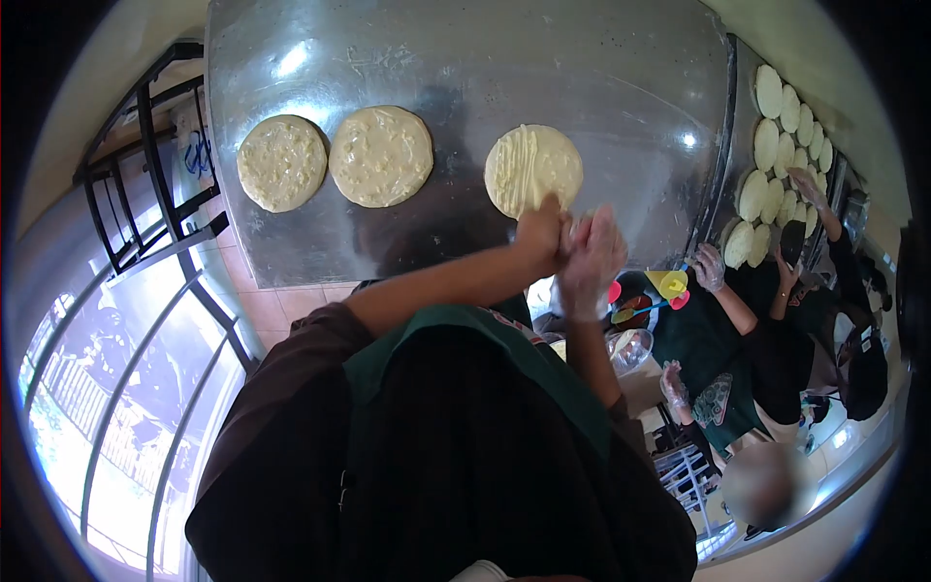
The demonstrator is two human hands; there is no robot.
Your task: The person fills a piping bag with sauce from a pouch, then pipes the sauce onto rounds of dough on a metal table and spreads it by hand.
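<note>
My bare left hand (540, 231) is closed, its fingers bent at the lower edge of a round flat dough base (533, 165). Pressed close beside it, my right hand (593, 254) in a clear plastic glove is also closed. Whatever the two hands grip is hidden by the fingers. Pale creamy lines run across the left part of this base. Further left lie two more round dough bases, one in the middle (381, 157) and one at the far left (282, 163), both coated with a glossy pale spread and small lumps.
The bases lie on a shiny metal table (621, 116). At right, several pale oval pieces (766, 145) cover another surface, where co-workers' hands (711, 268) reach in. Below the table edge are a yellow container (667, 283) and a clear bowl (630, 349). A black metal rack (145, 165) stands left.
</note>
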